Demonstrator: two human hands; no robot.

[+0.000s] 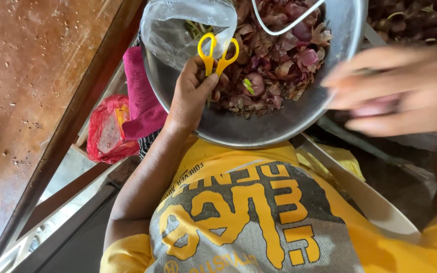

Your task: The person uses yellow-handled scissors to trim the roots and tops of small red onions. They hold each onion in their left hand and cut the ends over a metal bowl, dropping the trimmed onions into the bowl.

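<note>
Left hand (pixel 190 98): fingers curled tight round the blades of a small pair of scissors with yellow plastic loop handles (pixel 217 54); the handles stick up clear of the fist, thumb lying along the right side. The hand rests inside the near-left wall of a large round steel bowl (pixel 274 132), which sits at the person's chest, above the yellow printed shirt (pixel 249 217).

Bowl contents: a heap of dry purple-red onion skins (pixel 274 60), with one small peeled red shallot showing a green sprout (pixel 253 85) just right of the left hand's fingers (touching or not, cannot tell). A clear crumpled plastic bag (pixel 183 25) sits at the far-left of the bowl, behind the scissor handles. A thin white wire loop (pixel 284 25) hangs over the far part of the heap.

Right hand (pixel 400 91): strongly motion-blurred, over the right rim of the bowl. Fingers extended leftward and slightly apart; something pinkish shows between them, but whether they grip it cannot be told.

Left of the bowl: a magenta cloth (pixel 140 96) and a red plastic bag (pixel 108 130), beside a brown wooden surface (pixel 21 101).
</note>
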